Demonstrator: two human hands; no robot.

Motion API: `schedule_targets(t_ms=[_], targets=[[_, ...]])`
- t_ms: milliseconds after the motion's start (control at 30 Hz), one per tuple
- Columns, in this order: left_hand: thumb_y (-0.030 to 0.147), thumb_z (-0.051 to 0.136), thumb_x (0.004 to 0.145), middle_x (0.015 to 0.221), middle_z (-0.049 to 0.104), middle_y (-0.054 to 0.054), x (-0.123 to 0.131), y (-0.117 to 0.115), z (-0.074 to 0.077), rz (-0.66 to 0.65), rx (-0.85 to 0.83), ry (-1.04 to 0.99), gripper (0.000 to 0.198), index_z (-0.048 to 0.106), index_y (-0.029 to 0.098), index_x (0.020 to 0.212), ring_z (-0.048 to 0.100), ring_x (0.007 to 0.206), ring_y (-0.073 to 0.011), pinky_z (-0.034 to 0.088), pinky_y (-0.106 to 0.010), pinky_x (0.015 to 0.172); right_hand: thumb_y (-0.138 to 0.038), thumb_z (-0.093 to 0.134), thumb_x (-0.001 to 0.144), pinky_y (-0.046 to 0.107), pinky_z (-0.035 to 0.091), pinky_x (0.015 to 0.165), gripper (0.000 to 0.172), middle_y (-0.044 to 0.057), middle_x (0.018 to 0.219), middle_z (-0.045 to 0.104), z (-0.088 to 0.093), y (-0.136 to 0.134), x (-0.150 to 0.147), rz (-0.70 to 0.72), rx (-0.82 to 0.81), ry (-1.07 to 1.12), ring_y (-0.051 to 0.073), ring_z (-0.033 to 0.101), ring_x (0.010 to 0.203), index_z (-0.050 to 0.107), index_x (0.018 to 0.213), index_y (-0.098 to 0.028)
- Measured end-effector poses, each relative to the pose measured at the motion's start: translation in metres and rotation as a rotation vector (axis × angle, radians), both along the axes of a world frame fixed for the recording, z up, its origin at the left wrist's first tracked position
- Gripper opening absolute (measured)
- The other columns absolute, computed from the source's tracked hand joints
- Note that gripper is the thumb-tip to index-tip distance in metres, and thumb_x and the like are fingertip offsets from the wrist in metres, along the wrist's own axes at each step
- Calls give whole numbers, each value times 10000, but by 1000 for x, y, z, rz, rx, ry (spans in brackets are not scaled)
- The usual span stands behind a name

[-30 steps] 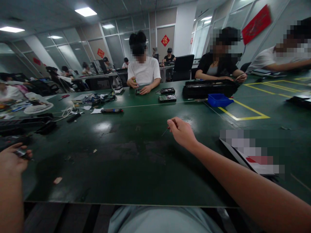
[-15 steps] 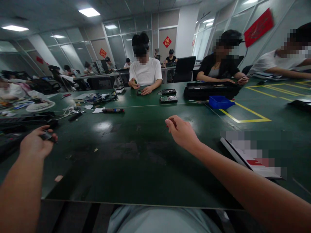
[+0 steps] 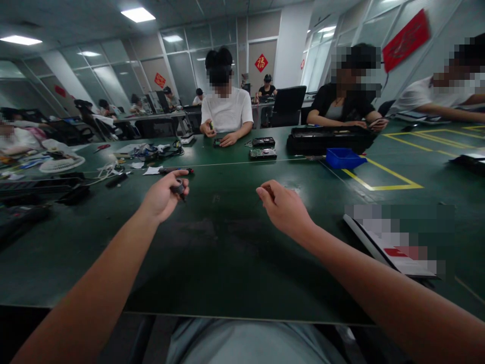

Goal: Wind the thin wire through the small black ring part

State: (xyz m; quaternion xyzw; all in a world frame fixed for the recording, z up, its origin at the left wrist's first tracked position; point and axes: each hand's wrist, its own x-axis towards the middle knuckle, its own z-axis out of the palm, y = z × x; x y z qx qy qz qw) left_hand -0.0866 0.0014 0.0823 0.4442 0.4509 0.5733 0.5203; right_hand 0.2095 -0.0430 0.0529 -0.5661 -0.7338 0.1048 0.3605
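My left hand [image 3: 162, 197] is over the green table, left of the middle. Its fingers curl round a small dark grey object [image 3: 178, 188], rounded in outline, with a darker tip pointing down; its kind is not clear. Just beyond that hand lies a dark pen-like tool [image 3: 189, 171] with a red end, partly covered by the fingers. My right hand [image 3: 282, 207] hovers right of the middle with thumb and forefinger pinched together. Whatever is in the pinch is too small to make out. A gap of table separates the two hands.
Across the table a person in white [image 3: 227, 114] handles a small dark part. Two hard drives [image 3: 262, 153] lie near them. At right are a blue bin [image 3: 344, 159], a long black case [image 3: 328, 141] and a white booklet [image 3: 379, 242]. Cables [image 3: 151, 151] lie at left.
My left hand has swung in from the far left towards the middle, still holding the dark grey object. My right hand has stayed nearly in place, pinched.
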Motion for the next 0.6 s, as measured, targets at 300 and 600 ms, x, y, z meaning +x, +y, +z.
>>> schedule_targets(t_ms=[300,600], targets=[[157,466,735,786,568,-44,96,-16,-20,-251,14,96,331,589,149,1042,530,655,-155,417,-295,641,-394,457,971,338,447,681,278,91,916,711,-16,5,10,-26,-68,240,231,657,817,592,1097,-187],[166,457,784,865,596,-47,108,-11,-63,-286,116,568,350,580,173,1111,556,791,-188,434,-345,759,-442,497,952,314,406,629,295,32,719,670,-19,4,12,-10,-4,181,186,609,661,653,878,-203]])
